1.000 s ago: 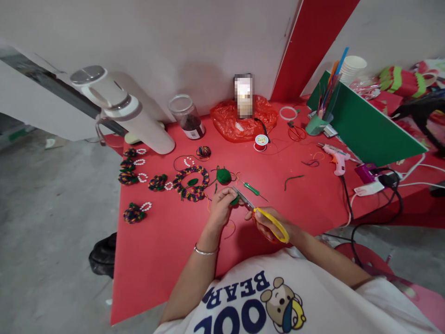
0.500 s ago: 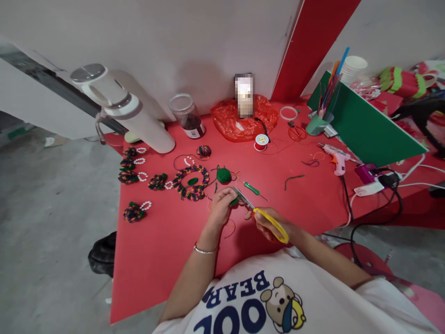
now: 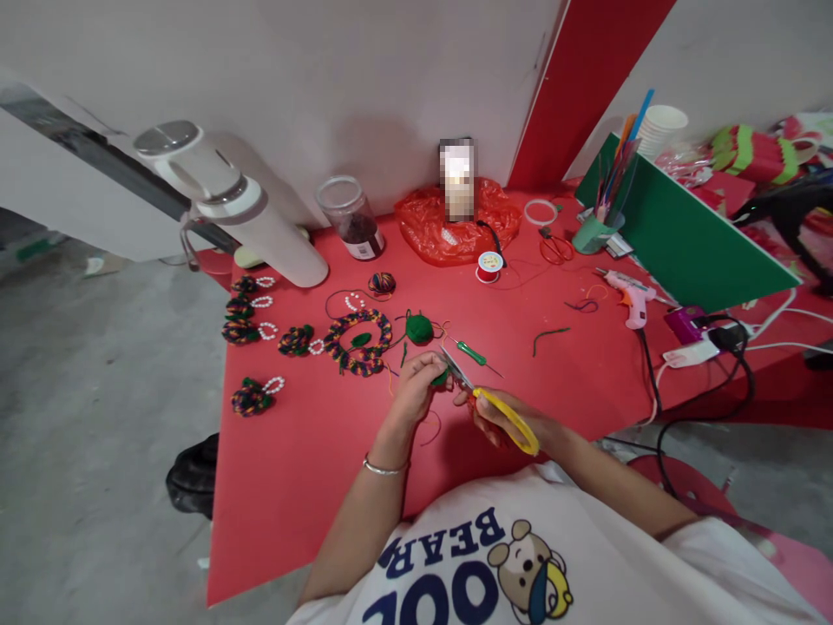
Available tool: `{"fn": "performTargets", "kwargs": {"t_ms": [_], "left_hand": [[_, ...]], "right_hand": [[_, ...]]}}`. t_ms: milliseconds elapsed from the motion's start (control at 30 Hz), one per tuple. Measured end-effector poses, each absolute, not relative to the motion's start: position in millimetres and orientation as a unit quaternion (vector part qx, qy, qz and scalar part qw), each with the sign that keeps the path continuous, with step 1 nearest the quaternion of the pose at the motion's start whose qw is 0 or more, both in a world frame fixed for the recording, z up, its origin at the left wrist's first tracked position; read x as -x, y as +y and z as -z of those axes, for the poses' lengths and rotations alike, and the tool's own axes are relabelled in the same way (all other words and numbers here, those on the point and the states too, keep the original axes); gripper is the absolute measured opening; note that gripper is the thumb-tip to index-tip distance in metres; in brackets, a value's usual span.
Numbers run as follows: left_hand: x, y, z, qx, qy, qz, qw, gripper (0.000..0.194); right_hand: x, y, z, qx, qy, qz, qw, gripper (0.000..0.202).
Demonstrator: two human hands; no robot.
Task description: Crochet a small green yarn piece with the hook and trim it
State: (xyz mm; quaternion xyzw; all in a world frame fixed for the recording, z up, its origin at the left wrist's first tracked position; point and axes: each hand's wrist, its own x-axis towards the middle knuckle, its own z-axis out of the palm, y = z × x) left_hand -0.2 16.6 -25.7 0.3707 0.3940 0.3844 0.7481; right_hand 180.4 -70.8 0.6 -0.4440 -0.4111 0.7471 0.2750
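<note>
Between the fingers of my left hand (image 3: 420, 382) is a small green crocheted piece (image 3: 441, 378), partly covered by the fingers. My right hand (image 3: 498, 417) grips yellow-handled scissors (image 3: 511, 418), whose blades point up and left toward that piece. Just beyond the hands lie a green-handled crochet hook (image 3: 471, 351) and a green yarn ball (image 3: 419, 328). Left of them rests a multicoloured crocheted ring (image 3: 331, 337) with a small green leaf shape (image 3: 360, 340) inside it.
Multicoloured yarn pieces with bead loops (image 3: 251, 398) line the left side. A white tumbler (image 3: 279, 230), a jar (image 3: 355, 226), a red plastic bag (image 3: 423, 230) and a thread spool (image 3: 488, 266) stand behind. A glue gun (image 3: 634, 299) and power strip (image 3: 690, 351) lie right.
The scissor blades have parted a little and shifted slightly right, off the green piece. My left hand has hardly moved.
</note>
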Motion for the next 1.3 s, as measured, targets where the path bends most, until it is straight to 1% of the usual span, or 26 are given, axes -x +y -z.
{"fn": "performTargets", "kwargs": {"t_ms": [200,400,567,700,767,833,867,900,967,1033,1100,1167,1233,1300], "left_hand": [[1,18,26,-0.378,0.391,-0.384,0.747,0.025],[1,17,25,-0.373,0.394,-0.382,0.748,0.026],[1,17,26,-0.380,0.395,-0.383,0.743,0.026],[-1,17,28,-0.372,0.396,-0.386,0.745,0.024],[-1,17,28,-0.373,0.392,-0.401,0.739,0.025],[0,18,27,-0.378,0.395,-0.424,0.722,0.028],[0,19,27,-0.378,0.402,-0.436,0.712,0.030],[1,19,27,-0.374,0.410,-0.441,0.705,0.031],[2,20,26,-0.356,0.430,-0.437,0.705,0.036],[2,21,25,-0.333,0.442,-0.421,0.719,0.043],[2,21,25,-0.319,0.444,-0.407,0.732,0.048],[2,21,26,-0.316,0.441,-0.401,0.738,0.050],[2,21,28,-0.317,0.441,-0.405,0.736,0.050],[1,20,29,-0.322,0.448,-0.411,0.725,0.046]], "right_hand": [[-181,-71,-8,0.471,-0.410,-0.731,0.273,0.074],[-183,-70,-10,0.442,-0.408,-0.748,0.279,0.070],[-182,-68,-17,0.479,-0.422,-0.723,0.263,0.065],[-180,-68,-20,0.460,-0.432,-0.717,0.295,0.069],[-183,-67,-19,0.465,-0.453,-0.701,0.295,0.074],[-191,-63,-19,0.529,-0.483,-0.639,0.281,0.078],[-198,-60,-19,0.587,-0.497,-0.578,0.272,0.078],[-206,-57,-19,0.659,-0.516,-0.486,0.253,0.074],[-226,-52,-20,0.777,-0.547,-0.268,0.162,0.067],[-248,-51,-19,0.834,-0.537,-0.093,0.086,0.060],[-266,-53,-19,0.830,-0.556,-0.035,0.029,0.053],[-276,-55,-21,0.825,-0.565,0.006,0.013,0.050],[-273,-54,-24,0.819,-0.571,0.035,0.040,0.046],[-257,-49,-27,0.798,-0.593,0.009,0.110,0.041]]}}
